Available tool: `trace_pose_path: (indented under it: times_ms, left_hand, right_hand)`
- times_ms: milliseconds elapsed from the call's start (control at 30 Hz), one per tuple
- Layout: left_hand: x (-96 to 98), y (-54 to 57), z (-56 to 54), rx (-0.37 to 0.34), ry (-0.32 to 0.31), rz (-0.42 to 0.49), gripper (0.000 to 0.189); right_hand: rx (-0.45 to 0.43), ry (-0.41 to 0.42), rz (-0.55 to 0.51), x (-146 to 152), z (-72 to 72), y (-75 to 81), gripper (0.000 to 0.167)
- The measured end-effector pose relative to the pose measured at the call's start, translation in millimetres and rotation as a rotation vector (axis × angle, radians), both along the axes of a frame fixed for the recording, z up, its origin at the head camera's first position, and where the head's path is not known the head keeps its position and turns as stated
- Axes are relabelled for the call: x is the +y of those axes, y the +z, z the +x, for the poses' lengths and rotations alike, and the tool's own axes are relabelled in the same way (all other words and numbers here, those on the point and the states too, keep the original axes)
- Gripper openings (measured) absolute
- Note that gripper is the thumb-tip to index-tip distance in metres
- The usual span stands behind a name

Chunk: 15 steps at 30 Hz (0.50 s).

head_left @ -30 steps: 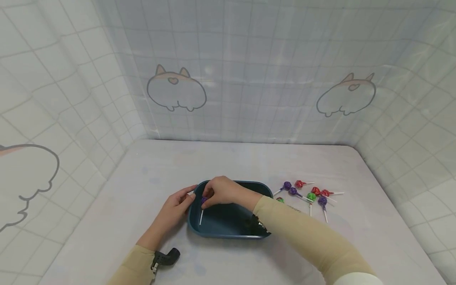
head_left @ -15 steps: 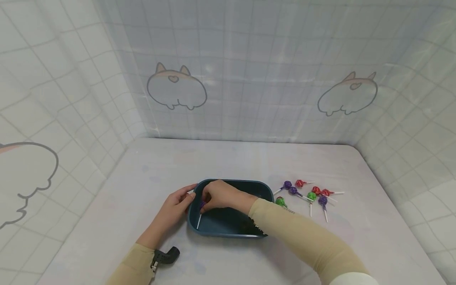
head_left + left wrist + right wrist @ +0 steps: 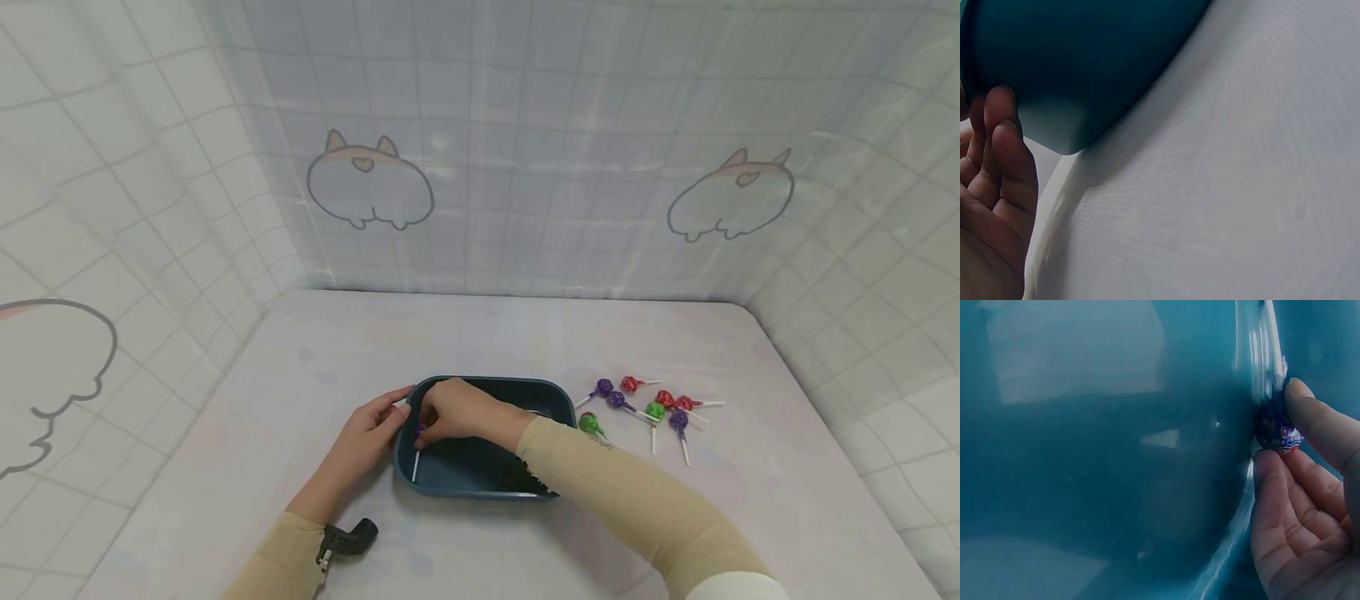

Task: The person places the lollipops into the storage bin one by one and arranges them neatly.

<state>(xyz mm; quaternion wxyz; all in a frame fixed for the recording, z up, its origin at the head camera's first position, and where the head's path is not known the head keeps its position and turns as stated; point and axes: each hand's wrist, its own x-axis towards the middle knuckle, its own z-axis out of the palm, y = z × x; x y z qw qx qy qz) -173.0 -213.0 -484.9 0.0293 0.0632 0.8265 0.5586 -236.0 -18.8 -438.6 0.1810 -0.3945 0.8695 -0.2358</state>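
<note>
In the head view my right hand (image 3: 459, 412) reaches into the left end of a dark blue tray (image 3: 491, 495). Thumb and fingers pinch the purple wrapped head of a lollipop (image 3: 1279, 425), and its white stick points toward the tray's near side. The right wrist view has the lollipop lying along the tray's inner wall, close over the bottom. At the tray's left end, my left hand (image 3: 367, 433) holds the rim. Its fingers (image 3: 1013, 147) lie against the outer wall in the left wrist view.
Right of the tray lie several loose lollipops: a green one (image 3: 589, 422) close to its rim, purple ones such as this purple lollipop (image 3: 678, 419), and a red one (image 3: 629, 383) farther back. Tiled-pattern curtain walls (image 3: 525, 167) enclose the white table (image 3: 337, 333).
My right hand has moved slightly left and lower into the tray, bringing the purple lollipop nearer the left wall, its stick more upright in the view. My left hand stays at the rim.
</note>
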Motion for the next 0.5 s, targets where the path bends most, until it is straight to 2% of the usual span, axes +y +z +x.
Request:
trace_pose_path:
  times_ms: [67, 300, 500]
  left_hand:
    - [0.9, 3.6, 1.3, -0.002, -0.002, -0.007, 0.039]
    - [8.4, 31.4, 13.5, 0.003, -0.041, 0.009, 0.039]
    - [8.3, 34.4, 14.9, -0.006, -0.052, 0.028, 0.04]
  right_hand:
    - [0.008, 0.004, 0.006, -1.1, 0.4, 0.4, 0.021]
    - [0.017, 0.009, 0.021, -1.2, 0.2, -0.1, 0.023]
    - [0.045, 0.035, 0.013, 3.2, 0.0, 2.6, 0.029]
